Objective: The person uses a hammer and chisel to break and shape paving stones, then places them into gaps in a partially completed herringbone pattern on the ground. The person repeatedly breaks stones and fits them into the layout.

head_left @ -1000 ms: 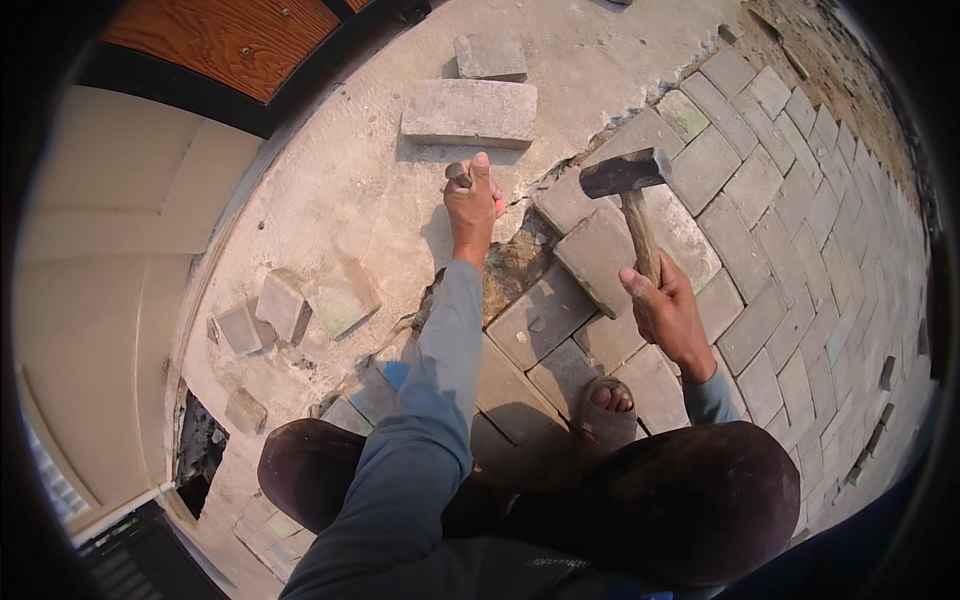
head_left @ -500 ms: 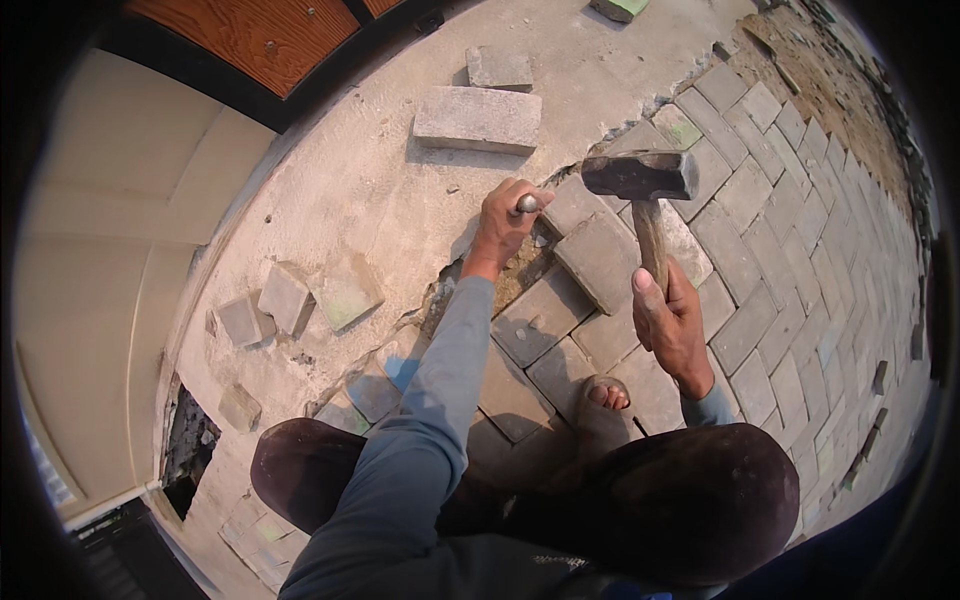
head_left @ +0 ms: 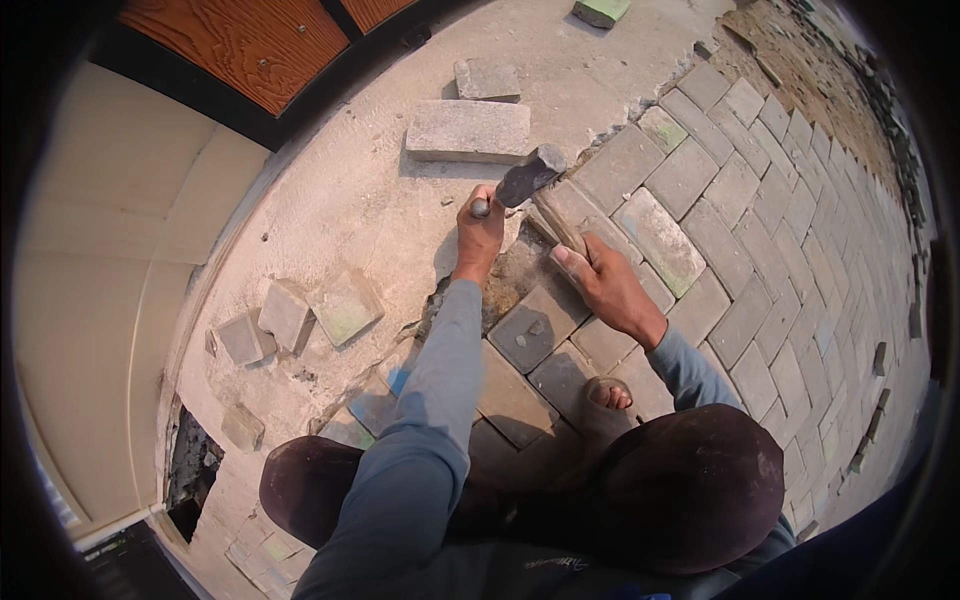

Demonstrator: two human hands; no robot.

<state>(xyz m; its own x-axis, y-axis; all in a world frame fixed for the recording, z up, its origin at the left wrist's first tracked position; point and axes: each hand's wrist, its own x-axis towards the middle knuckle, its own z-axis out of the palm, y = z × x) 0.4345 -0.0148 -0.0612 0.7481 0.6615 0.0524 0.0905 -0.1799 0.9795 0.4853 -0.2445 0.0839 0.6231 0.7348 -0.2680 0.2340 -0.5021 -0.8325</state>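
My left hand (head_left: 480,242) is closed round a chisel (head_left: 480,208); only its round metal end shows above the fist. That fist is low by the broken concrete edge, next to a gap of bare soil (head_left: 512,265). My right hand (head_left: 618,292) grips the wooden handle of a hammer (head_left: 530,178). The hammer's dark steel head is lowered beside my left fist, close to the chisel end; whether they touch I cannot tell. Beneath the handle, grey paving blocks are partly hidden. A grey paver (head_left: 538,328) with a small stone chip on it borders the gap.
A long loose block (head_left: 468,130) and a shorter one (head_left: 488,79) lie on the concrete strip (head_left: 370,200) ahead. Several broken block pieces (head_left: 285,315) rest at left, near a beige wall (head_left: 110,300). Laid pavers (head_left: 770,290) cover the right side. My foot (head_left: 608,395) stands on pavers.
My right hand has swung the hammer down and left, from above the pavers to beside my left fist. The left hand keeps its hold on the chisel; the view has shifted slightly.
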